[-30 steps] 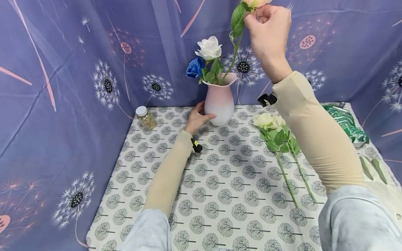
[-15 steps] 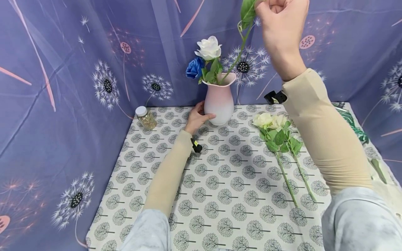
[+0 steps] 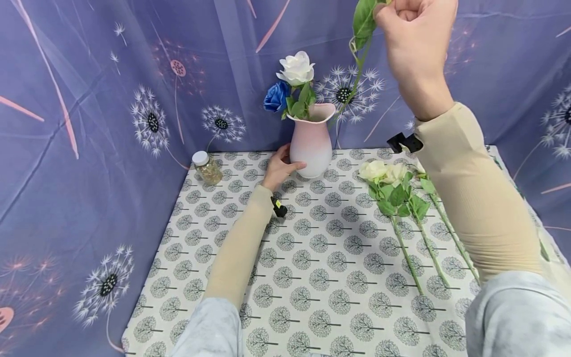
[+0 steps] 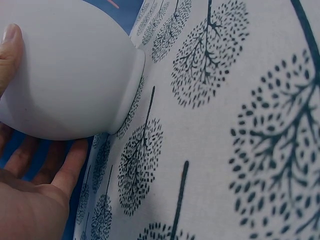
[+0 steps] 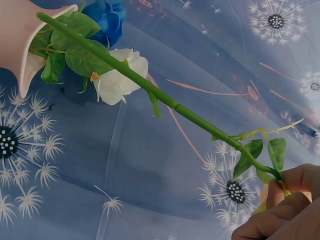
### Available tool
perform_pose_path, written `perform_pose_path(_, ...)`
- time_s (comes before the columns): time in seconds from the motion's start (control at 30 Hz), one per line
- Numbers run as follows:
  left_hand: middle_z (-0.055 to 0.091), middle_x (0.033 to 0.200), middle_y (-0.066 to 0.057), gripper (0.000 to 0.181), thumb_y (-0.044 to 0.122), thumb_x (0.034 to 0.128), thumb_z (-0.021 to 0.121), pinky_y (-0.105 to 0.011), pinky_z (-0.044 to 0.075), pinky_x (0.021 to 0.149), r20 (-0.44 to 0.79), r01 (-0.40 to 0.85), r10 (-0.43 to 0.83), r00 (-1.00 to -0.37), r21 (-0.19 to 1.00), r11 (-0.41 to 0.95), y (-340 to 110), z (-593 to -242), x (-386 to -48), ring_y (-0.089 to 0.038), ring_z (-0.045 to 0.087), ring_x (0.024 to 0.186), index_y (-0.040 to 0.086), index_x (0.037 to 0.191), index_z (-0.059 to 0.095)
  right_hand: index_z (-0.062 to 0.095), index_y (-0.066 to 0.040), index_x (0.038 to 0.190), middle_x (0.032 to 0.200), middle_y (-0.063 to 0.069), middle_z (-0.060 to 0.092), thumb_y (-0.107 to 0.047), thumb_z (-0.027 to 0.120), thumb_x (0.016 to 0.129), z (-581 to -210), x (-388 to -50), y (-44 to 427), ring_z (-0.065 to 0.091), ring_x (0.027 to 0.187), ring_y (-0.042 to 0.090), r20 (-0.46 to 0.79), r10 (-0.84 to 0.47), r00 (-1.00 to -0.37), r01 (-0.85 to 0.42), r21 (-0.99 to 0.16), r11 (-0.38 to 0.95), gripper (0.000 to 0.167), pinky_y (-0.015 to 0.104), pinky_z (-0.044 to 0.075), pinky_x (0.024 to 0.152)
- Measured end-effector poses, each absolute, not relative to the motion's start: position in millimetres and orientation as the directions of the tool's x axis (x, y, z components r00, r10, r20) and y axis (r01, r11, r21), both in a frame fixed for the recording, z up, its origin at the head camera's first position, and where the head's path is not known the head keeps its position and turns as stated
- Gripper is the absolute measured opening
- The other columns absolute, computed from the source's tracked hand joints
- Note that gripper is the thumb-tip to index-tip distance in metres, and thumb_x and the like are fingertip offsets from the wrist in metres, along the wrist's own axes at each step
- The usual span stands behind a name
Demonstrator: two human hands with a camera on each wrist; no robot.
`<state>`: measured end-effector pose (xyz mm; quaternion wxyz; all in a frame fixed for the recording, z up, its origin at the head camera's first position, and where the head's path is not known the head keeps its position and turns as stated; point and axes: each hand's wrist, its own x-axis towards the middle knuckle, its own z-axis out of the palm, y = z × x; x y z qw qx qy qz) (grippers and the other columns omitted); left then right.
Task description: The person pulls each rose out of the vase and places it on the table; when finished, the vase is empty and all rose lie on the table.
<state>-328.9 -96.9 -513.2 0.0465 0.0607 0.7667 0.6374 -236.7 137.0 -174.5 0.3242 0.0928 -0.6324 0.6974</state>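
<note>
A pink-and-white vase [image 3: 311,148] stands upright by the back curtain. It holds a white rose [image 3: 296,68] and a blue rose [image 3: 276,96]. My left hand [image 3: 280,168] grips the vase low on its left side, with the thumb in front; the left wrist view shows its fingers [image 4: 70,162] behind the white base. High at the right, my right hand [image 3: 419,44] pinches a rose stem [image 5: 175,106] near its upper leaves. The stem slants down, and its lower end lies by the vase's right rim, outside the mouth. The bloom is mostly hidden by the hand or out of view.
Cream roses [image 3: 385,172] with long stems lie on the tree-print cloth [image 3: 312,277] at the right, partly under my right forearm. A white-capped glass jar [image 3: 207,168] stands at the back left. A dandelion-patterned curtain [image 3: 178,29] encloses the table's back and sides.
My right hand has moved right and upward, taking the stem from inside the vase mouth to outside its right rim. Another rose on the table has come into sight. My left hand stays put.
</note>
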Motion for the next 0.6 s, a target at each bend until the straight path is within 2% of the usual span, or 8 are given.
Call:
perform_pose_path(0.2,0.058,0.163,-0.015,0.094,0.015,0.0863,0.094,-0.044,0.053,0.124,0.008,0.036,0.153,-0.988,0.982,0.185,-97,-513,-328,-0.034,0.059,0.149,0.013,0.166,0.045,0.061,-0.015,0.054,0.043,-0.008,0.036,0.002,0.058,0.094,-176,-232,147,0.025,0.044,0.009,0.527,0.311,-0.791,-0.493,-0.85,0.187,0.043,0.017,0.015,0.048)
perform_pose_path(0.6,0.058,0.162,-0.015,0.091,0.015,0.0871,0.093,-0.046,0.052,0.125,0.021,0.048,0.152,-0.988,0.983,0.176,-98,-511,-327,-0.035,0.059,0.148,0.013,0.165,0.046,0.068,-0.019,0.061,0.044,-0.011,0.042,-0.01,0.07,0.095,-196,-226,165,0.031,0.045,0.007,0.45,0.274,-0.85,-0.354,-0.873,0.337,0.035,0.02,0.021,0.049)
